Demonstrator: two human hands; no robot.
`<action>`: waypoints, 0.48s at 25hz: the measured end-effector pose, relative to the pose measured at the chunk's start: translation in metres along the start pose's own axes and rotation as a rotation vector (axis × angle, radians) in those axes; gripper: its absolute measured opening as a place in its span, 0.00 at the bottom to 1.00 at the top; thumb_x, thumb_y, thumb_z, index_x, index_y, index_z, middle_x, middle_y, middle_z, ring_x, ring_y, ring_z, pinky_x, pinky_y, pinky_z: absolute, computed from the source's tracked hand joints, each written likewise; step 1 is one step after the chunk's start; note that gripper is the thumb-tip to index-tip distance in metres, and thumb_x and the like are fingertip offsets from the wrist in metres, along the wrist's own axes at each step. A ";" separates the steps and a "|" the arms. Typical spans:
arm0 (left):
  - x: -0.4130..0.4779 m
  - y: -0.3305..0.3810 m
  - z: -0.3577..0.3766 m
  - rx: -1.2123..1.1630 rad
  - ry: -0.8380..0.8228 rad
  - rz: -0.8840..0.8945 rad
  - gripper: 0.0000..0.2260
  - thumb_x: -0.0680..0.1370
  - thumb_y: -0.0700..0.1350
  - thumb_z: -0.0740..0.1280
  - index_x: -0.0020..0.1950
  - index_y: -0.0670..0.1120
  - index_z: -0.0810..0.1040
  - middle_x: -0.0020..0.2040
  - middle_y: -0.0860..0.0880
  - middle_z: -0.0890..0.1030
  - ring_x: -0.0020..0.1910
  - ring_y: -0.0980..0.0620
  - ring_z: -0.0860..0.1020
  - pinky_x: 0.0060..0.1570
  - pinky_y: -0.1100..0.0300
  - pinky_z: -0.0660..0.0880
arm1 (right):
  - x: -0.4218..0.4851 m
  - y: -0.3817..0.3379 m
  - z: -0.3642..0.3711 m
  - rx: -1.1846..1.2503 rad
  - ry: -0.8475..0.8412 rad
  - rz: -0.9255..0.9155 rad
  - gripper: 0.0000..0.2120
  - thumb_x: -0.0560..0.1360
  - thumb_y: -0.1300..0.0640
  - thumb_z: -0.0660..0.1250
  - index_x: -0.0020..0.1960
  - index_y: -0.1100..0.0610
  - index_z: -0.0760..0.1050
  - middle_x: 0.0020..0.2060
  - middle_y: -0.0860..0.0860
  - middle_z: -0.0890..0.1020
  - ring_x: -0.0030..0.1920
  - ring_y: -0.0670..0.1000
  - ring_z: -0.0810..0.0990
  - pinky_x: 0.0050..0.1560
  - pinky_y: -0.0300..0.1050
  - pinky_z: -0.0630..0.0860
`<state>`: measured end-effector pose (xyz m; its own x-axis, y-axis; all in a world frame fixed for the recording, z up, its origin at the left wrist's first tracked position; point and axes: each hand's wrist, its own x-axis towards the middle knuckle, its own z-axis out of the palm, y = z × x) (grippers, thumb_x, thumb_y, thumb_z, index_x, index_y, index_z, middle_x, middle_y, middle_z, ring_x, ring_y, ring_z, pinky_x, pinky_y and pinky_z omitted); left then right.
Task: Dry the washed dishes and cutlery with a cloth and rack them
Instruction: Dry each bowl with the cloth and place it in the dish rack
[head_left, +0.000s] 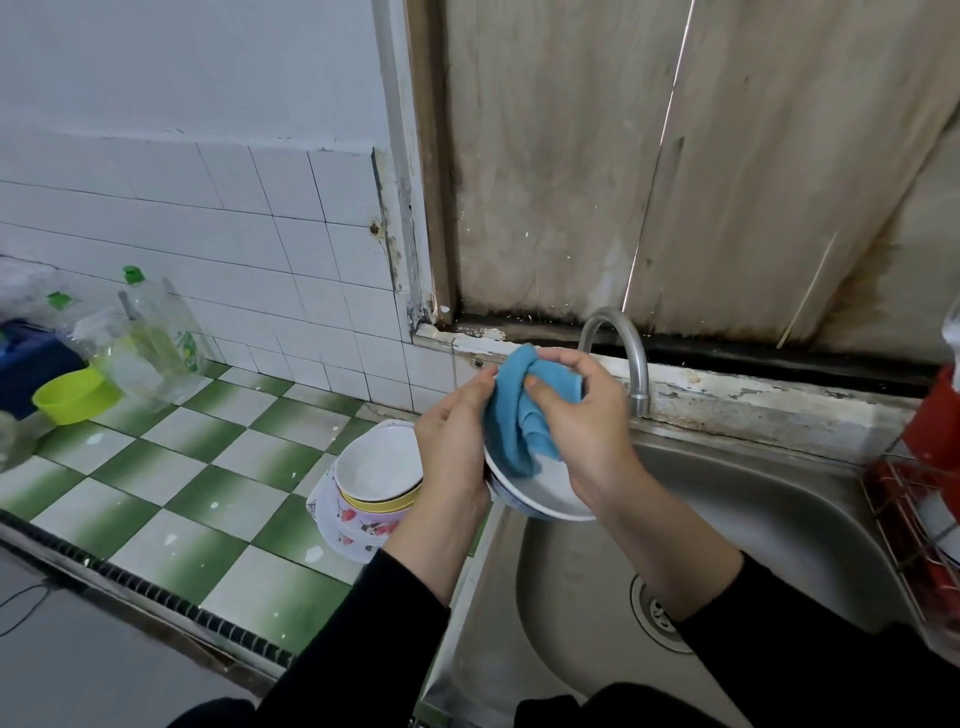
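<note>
Left hand and right hand meet above the left rim of the sink. Well to the left of the left hand, a clear bottle and a lime-green bowl stand on the green-and-white tiled desk. Just beside that hand's wrist sits a stack of bowls, a white one uppermost. Left hand: grips the left edge of a white dish, holding it tilted; its fingers are hidden behind the dish. Between the hands, a blue cloth lies bunched in the dish. Right hand: fingers and thumb closed on the cloth, pressing it into the dish. Behind the right hand rises a curved tap. Far to that hand's right, a red wire rack meets the frame edge.
</note>
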<state>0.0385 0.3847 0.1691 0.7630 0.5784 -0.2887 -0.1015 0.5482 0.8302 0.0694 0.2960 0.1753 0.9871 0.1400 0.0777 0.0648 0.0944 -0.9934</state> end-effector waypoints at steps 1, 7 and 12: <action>0.001 0.000 -0.002 -0.025 0.011 -0.008 0.06 0.75 0.37 0.69 0.50 0.39 0.84 0.45 0.42 0.85 0.44 0.45 0.83 0.51 0.51 0.80 | -0.002 -0.001 0.001 -0.008 -0.056 0.027 0.13 0.74 0.68 0.70 0.47 0.51 0.77 0.47 0.52 0.82 0.47 0.52 0.83 0.45 0.47 0.82; 0.001 -0.001 -0.006 -0.062 -0.058 -0.063 0.07 0.75 0.36 0.69 0.52 0.39 0.84 0.49 0.39 0.84 0.52 0.40 0.83 0.56 0.47 0.79 | -0.009 -0.001 0.003 0.036 -0.019 0.088 0.12 0.75 0.67 0.69 0.49 0.51 0.75 0.44 0.49 0.81 0.41 0.48 0.83 0.41 0.45 0.82; 0.006 0.013 -0.011 -0.032 -0.020 -0.012 0.06 0.74 0.38 0.69 0.44 0.44 0.85 0.40 0.46 0.85 0.37 0.48 0.83 0.43 0.54 0.82 | -0.013 -0.013 -0.016 -0.337 -0.593 0.001 0.13 0.69 0.67 0.71 0.46 0.50 0.80 0.42 0.52 0.81 0.40 0.45 0.78 0.46 0.39 0.77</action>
<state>0.0343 0.4019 0.1730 0.7766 0.5597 -0.2892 -0.1123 0.5747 0.8106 0.0583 0.2769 0.1855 0.7466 0.6652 0.0142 0.2009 -0.2051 -0.9579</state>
